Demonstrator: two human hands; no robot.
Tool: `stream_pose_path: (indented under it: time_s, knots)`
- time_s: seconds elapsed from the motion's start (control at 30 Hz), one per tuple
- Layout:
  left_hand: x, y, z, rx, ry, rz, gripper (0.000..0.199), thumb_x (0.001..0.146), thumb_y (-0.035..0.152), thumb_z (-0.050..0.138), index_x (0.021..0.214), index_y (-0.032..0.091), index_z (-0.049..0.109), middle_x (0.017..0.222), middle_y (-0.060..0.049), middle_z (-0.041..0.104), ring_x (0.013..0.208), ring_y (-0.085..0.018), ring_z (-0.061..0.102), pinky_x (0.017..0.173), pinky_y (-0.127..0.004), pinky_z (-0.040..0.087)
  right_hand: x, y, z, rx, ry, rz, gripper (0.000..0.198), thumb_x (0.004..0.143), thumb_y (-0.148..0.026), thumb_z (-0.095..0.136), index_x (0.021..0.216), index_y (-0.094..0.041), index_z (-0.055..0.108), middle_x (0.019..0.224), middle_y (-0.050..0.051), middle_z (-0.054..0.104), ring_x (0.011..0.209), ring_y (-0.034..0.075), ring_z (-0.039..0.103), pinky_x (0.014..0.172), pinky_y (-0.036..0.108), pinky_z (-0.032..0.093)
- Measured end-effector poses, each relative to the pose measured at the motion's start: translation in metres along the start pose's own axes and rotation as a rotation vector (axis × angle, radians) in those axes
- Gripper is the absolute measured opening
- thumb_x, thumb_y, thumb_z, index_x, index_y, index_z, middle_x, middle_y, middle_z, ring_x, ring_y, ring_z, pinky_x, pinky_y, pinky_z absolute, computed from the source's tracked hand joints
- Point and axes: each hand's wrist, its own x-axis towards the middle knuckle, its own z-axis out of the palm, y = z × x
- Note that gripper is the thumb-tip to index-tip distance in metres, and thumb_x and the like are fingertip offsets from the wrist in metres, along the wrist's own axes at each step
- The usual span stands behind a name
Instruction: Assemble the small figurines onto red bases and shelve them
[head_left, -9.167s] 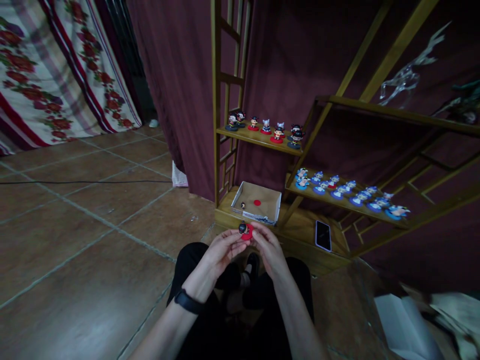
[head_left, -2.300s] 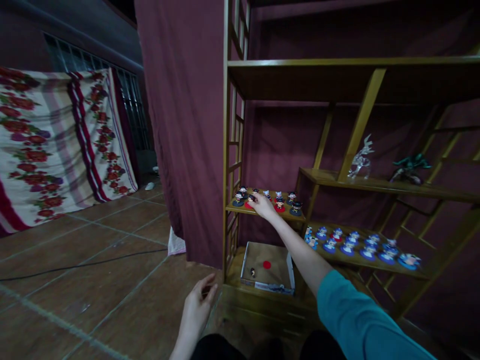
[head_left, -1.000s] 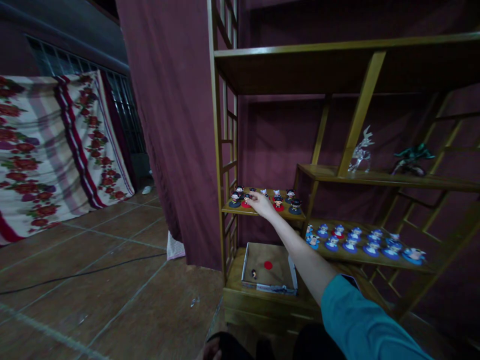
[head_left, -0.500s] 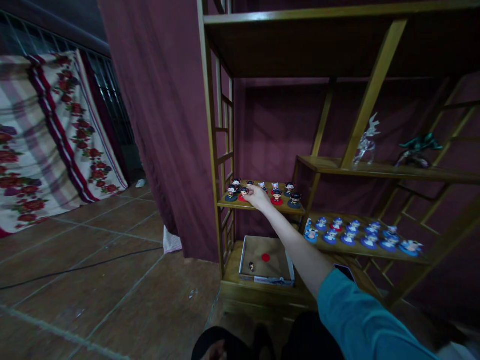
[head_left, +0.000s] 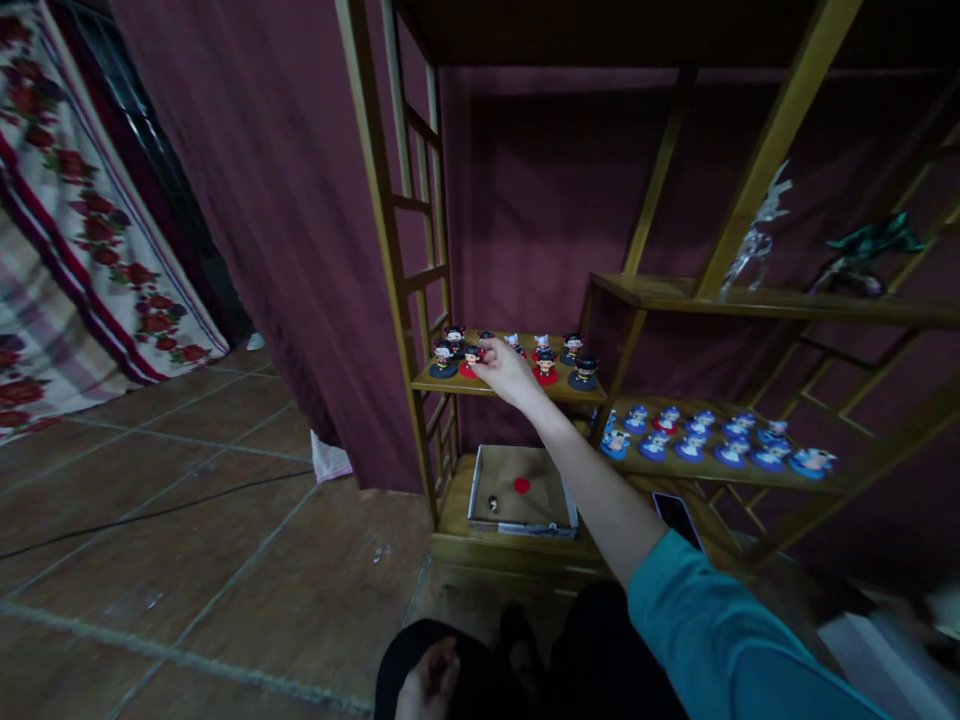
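My right hand (head_left: 504,372) reaches to the small upper shelf. Its thumb and fingers are closed on a small dark-haired figurine (head_left: 471,357) on a red base, at the shelf's front left. Beside it stands a similar figurine (head_left: 443,360) on a dark base. Farther right are a red-based figurine (head_left: 545,368) and a dark-based one (head_left: 583,374); several more stand behind, partly covered by my hand. Low in the view, my left hand (head_left: 430,682) is by my knee, its fingers curled; whether it holds anything cannot be made out.
Below the shelf lies a shallow cardboard box (head_left: 480,485) with a red disc (head_left: 521,485) and a loose tiny figure (head_left: 493,504). Blue-based figurines (head_left: 691,445) fill the right shelf, above a phone (head_left: 677,518). A clear deer ornament (head_left: 757,240) stands higher up. A cable (head_left: 187,507) crosses the floor.
The view has tilted down and shifted slightly, so more of my left hand shows. My right hand stays at the same red-based figurine.
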Motion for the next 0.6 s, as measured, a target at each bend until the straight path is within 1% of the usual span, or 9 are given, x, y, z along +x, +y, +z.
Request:
stream_pose_path:
  time_s: [0.07,0.13,0.17,0.23,0.33,0.4,0.47,0.53,0.6]
  knots:
    - [0.002,-0.001,0.000,0.002,0.005,-0.003,0.042,0.062,0.045,0.060,0.089,0.013,0.066,0.093,-0.010,0.068,0.092,-0.024,0.062,0.084,-0.029,0.047,-0.034,0.002,-0.008,0.063,0.166,-0.112,0.044,0.078,-0.024,0.049,0.121,-0.022,0.044,0.111,0.005,0.054,0.102,0.016,0.051,0.090,0.032,0.038]
    - [0.003,-0.003,-0.002,-0.007,0.016,-0.019,0.042,0.062,0.044,0.060,0.090,0.013,0.066,0.096,-0.011,0.068,0.094,-0.025,0.061,0.085,-0.032,0.046,-0.081,0.013,-0.007,0.102,0.239,-0.131,0.039,0.082,-0.019,0.041,0.120,-0.025,0.045,0.116,0.005,0.052,0.109,0.016,0.048,0.095,0.032,0.035]
    - [0.004,-0.004,-0.004,-0.009,0.014,-0.029,0.042,0.062,0.044,0.061,0.090,0.013,0.066,0.097,-0.011,0.067,0.094,-0.025,0.061,0.085,-0.033,0.047,-0.108,0.024,-0.003,0.109,0.220,-0.119,0.037,0.082,-0.017,0.040,0.116,-0.026,0.049,0.115,0.004,0.052,0.109,0.016,0.047,0.095,0.032,0.035]
    - [0.006,-0.005,-0.007,0.009,0.011,-0.050,0.042,0.063,0.044,0.060,0.091,0.013,0.066,0.098,-0.011,0.067,0.096,-0.026,0.060,0.085,-0.034,0.047,-0.160,0.057,0.016,0.112,0.112,-0.050,0.031,0.082,-0.015,0.040,0.105,-0.026,0.057,0.108,0.003,0.056,0.105,0.016,0.051,0.093,0.032,0.037]
    - [0.010,-0.001,-0.012,0.070,0.007,-0.077,0.044,0.065,0.046,0.058,0.093,0.012,0.066,0.100,-0.010,0.067,0.097,-0.026,0.059,0.085,-0.033,0.047,-0.216,0.129,0.057,0.091,-0.063,0.219,0.029,0.078,-0.011,0.039,0.091,-0.023,0.062,0.096,0.003,0.061,0.091,0.016,0.057,0.083,0.028,0.043]
    - [0.013,0.001,-0.011,0.097,-0.002,-0.092,0.045,0.066,0.046,0.058,0.094,0.012,0.066,0.101,-0.010,0.066,0.098,-0.026,0.059,0.085,-0.033,0.047,-0.231,0.176,0.084,0.046,-0.104,0.422,0.029,0.077,-0.010,0.038,0.090,-0.021,0.063,0.089,0.004,0.063,0.085,0.016,0.059,0.079,0.027,0.044]
    - [0.016,0.002,-0.007,0.101,-0.005,-0.109,0.046,0.066,0.047,0.058,0.095,0.012,0.065,0.101,-0.010,0.066,0.098,-0.026,0.059,0.085,-0.033,0.047,-0.229,0.211,0.106,0.004,-0.142,0.519,0.029,0.077,-0.010,0.039,0.090,-0.021,0.063,0.090,0.003,0.064,0.086,0.016,0.059,0.080,0.026,0.044]
    - [0.019,0.001,0.001,0.089,-0.003,-0.121,0.046,0.066,0.047,0.058,0.095,0.013,0.065,0.100,-0.010,0.066,0.098,-0.026,0.059,0.085,-0.033,0.047,-0.217,0.232,0.125,-0.023,-0.229,0.557,0.027,0.078,-0.012,0.041,0.092,-0.022,0.062,0.092,0.002,0.065,0.085,0.015,0.060,0.077,0.024,0.044]
    - [0.020,-0.001,0.010,0.068,-0.004,-0.123,0.044,0.065,0.045,0.059,0.094,0.013,0.066,0.100,-0.009,0.067,0.097,-0.025,0.060,0.085,-0.033,0.047,-0.200,0.241,0.144,-0.061,-0.305,0.583,0.025,0.079,-0.014,0.043,0.094,-0.023,0.062,0.092,0.001,0.066,0.086,0.015,0.060,0.076,0.023,0.043]
